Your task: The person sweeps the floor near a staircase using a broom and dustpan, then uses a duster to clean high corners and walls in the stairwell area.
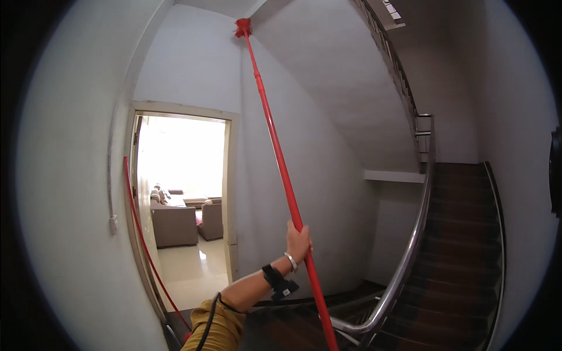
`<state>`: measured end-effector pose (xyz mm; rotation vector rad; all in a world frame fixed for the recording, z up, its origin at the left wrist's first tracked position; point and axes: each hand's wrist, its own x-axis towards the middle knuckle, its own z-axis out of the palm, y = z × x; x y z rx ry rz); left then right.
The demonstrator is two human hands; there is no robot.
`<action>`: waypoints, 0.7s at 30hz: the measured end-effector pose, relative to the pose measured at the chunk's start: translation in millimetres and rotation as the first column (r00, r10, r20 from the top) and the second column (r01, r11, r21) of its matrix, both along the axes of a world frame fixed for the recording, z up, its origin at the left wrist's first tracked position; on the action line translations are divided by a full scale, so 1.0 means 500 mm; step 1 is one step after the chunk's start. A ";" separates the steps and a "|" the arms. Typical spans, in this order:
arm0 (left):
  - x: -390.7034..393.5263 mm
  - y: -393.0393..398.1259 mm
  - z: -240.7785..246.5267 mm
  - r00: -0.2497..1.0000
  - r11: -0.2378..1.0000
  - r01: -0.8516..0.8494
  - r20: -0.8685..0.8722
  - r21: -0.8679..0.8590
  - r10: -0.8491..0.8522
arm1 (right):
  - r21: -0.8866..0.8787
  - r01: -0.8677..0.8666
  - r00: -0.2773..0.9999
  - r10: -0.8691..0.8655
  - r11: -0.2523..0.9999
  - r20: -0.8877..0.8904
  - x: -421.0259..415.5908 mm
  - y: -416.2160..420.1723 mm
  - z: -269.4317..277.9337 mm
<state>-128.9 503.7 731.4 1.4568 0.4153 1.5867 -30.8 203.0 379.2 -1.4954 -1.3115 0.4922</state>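
Observation:
My left hand (299, 240) is wrapped around a long red telescopic pole (285, 175). The pole slants up from the bottom edge to a red bristle duster head (243, 27), which is high up where the white wall (189, 57) meets the sloping underside of the stair flight (325, 66). Whether the bristles touch the surface is hard to tell. On my left wrist are a silver bracelet (291, 262) and a black strap with a small device (279, 282). My right hand is out of view, and the pole's lower end is cut off by the frame.
A metal handrail (397, 276) curves along the dark stairs (452, 245) at right. Steps also descend below my arm. At left, a second thin red pole (142, 237) leans by an open doorway (232, 175), beyond which stand sofas (175, 226). A wall switch (114, 224) is farther left.

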 end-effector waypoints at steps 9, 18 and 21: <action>-0.261 0.141 0.335 0.992 0.991 0.081 0.085 0.108 -0.091 | 0.146 -0.199 0.977 0.208 0.969 -0.053 -0.220 0.154 0.246; -0.517 0.097 0.337 0.915 0.918 -0.363 -0.127 0.162 0.384 | -0.115 -0.439 0.897 0.427 0.891 -0.113 -0.466 0.179 0.251; -0.583 0.085 0.329 0.869 0.890 -0.397 -0.221 0.224 0.443 | -0.123 -0.533 0.845 0.521 0.837 -0.121 -0.499 0.183 0.196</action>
